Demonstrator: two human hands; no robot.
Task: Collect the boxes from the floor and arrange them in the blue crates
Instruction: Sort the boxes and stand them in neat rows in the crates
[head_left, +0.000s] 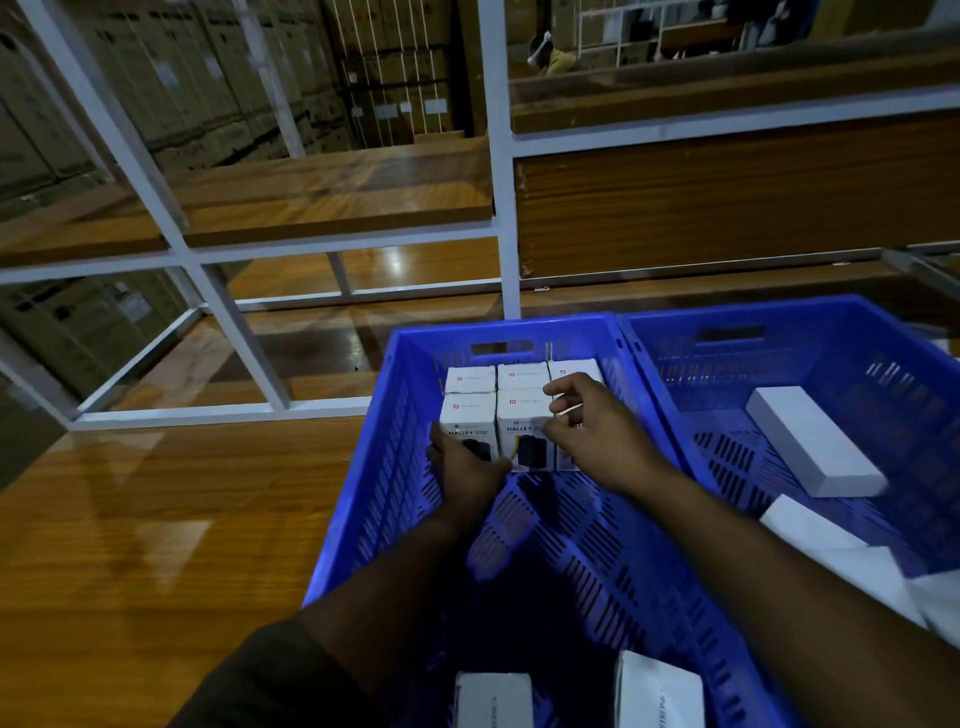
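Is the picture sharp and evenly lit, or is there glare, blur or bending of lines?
Head view: dim overall; bright glare on the wooden shelf; white rack bars bow from the wide-angle lens; the right hand is slightly motion-blurred; box print stays partly readable.

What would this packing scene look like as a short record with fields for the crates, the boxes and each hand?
left crate: blue, slotted walls, holds white boxes
packed boxes: two tidy rows against the far wall, fronts read HALLEY 20X
left hand: against the front of the near-left box, grip unclear
right hand: fingers curled on the near-right box
right crate: blue, touching the left one, a long white box lying loose inside
near edge: two more white boxes, partly cut off
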